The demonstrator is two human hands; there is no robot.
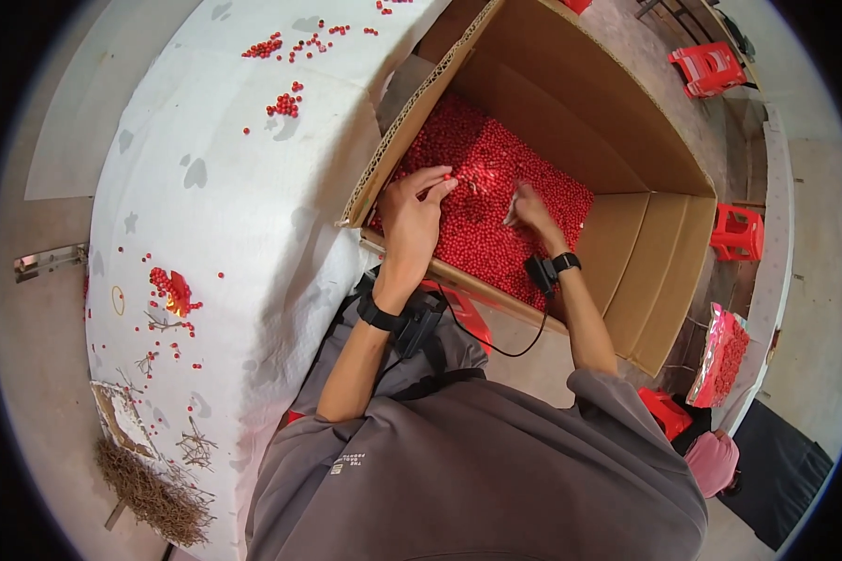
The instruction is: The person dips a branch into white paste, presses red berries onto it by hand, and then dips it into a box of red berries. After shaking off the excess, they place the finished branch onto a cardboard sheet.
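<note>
A large open cardboard box (617, 220) holds a deep layer of small round red berries (496, 248). Over the left part of the berries is my left hand (413, 213), thumb and forefinger brought together with a red berry (447, 177) at their tips. My right hand (535, 208), lower over the middle of the box, has its fingers closed round a small whitish piece (512, 211). What kind of piece it is cannot be made out. Both wrists wear black straps with small devices.
Left of the box, a white-covered table (196, 252) bears scattered berries (285, 105), a berry cluster (170, 290) and a heap of brown twigs (154, 491). Red stools (737, 234) and a tray of berries (725, 360) stand right. A person in pink (711, 463) is nearby.
</note>
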